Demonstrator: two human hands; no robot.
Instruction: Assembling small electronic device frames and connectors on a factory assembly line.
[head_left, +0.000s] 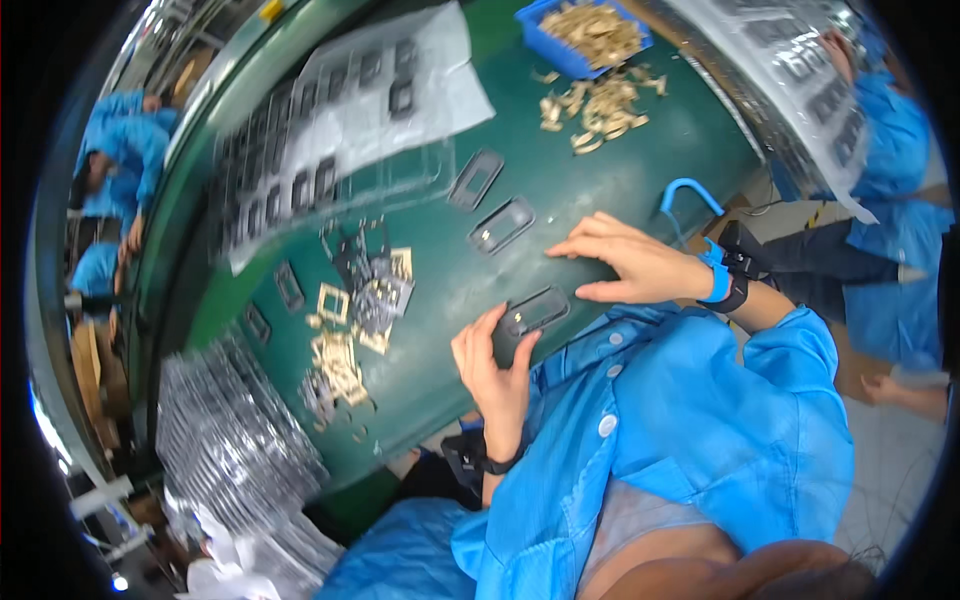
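Observation:
A dark, rounded rectangular housing (540, 311) lies near the front edge of the green table, with small gold-coloured spots inside it. My left hand (493, 365) grips its left end between thumb and fingers. Over the table just beyond it, my right hand (630, 262) is open, fingers stretched to the left and thumb apart, with nothing in it. Farther off, a similar dark housing (502, 225) rests near my right fingertips. Behind that sits another dark housing (476, 180).
Left of the hands is a pile of cream and grey frame pieces (340, 365). Stacked clear plastic trays (235, 430) stand at the left edge. A tray of dark parts (290, 190) lies beyond. A blue bin (545, 50) holds curled tan scraps. Co-workers in blue stand on both sides.

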